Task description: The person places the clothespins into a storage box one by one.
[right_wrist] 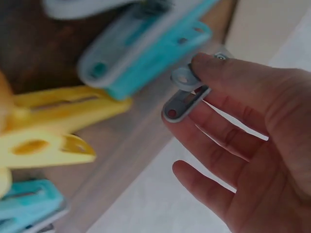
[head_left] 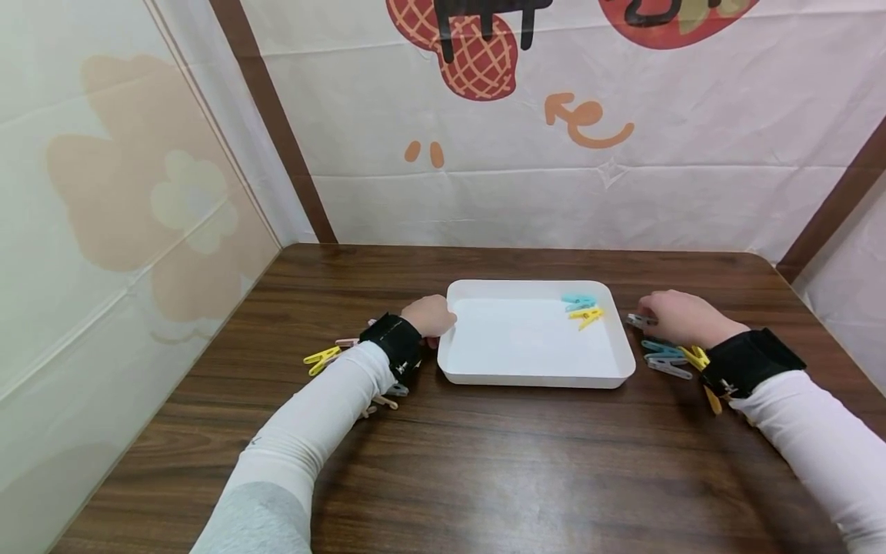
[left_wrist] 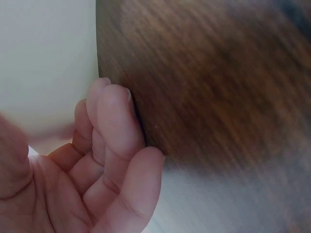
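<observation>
A white tray [head_left: 526, 346] stands on the brown table. My left hand [head_left: 428, 315] grips its left edge, with the fingers [left_wrist: 116, 119] bent against the tray side in the left wrist view; part of this hold is hidden. Right of the tray, my right hand [head_left: 681, 317] pinches a grey clothespin [right_wrist: 187, 94] between thumb and fingers. Inside the tray's right part lie a light-blue clothespin [head_left: 579, 301] and a yellow clothespin [head_left: 586, 314]. Below the right hand lie blue and grey clothespins [head_left: 668, 368] and a yellow clothespin [head_left: 695, 356].
Left of the tray, a yellow clothespin [head_left: 321, 359] lies with several pink and grey ones, partly hidden under the left forearm. More clothespins are partly covered by the right wrist. A printed white cloth [head_left: 374, 208] hangs behind the table [head_left: 526, 454].
</observation>
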{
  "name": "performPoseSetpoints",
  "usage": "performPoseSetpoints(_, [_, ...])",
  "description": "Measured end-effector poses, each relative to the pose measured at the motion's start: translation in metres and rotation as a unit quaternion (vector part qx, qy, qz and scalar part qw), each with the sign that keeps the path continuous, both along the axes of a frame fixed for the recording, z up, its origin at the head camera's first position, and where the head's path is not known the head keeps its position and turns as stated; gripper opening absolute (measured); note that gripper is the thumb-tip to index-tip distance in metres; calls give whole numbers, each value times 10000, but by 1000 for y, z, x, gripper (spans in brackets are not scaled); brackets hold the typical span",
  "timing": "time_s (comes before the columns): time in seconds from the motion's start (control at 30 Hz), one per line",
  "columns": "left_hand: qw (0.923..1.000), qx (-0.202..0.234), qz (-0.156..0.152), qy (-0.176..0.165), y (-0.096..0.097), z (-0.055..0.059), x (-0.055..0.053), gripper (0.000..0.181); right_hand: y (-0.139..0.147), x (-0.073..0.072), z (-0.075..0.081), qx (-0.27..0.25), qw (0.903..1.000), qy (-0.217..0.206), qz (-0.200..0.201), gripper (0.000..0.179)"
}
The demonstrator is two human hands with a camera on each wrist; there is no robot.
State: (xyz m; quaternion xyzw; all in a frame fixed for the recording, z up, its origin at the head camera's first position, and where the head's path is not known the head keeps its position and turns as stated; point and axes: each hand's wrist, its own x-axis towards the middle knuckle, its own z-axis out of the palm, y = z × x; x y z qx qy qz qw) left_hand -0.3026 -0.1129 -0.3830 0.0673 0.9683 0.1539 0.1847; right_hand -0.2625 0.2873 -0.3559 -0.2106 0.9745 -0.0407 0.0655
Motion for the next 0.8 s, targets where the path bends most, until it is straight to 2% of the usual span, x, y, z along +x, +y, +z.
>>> performPoseSetpoints(0.2, [10000,29,19,-11,1,-2,0,30,-8,5,19,-355,9973,640,-78,14])
performPoseSetpoints(0.4, [9999,-80,68,20,3,-1,1,32,-33,8,36,-539,9932,977,338,20])
performPoseSetpoints(0.6, [9999,-129,19,40,3,2,3,33,-58,14,31,-532,9891,1012,932,22])
performPoseSetpoints(0.8, [9999,-139,25,11,3,4,4,32,-72,14,20,-481,9857,986,1279,19])
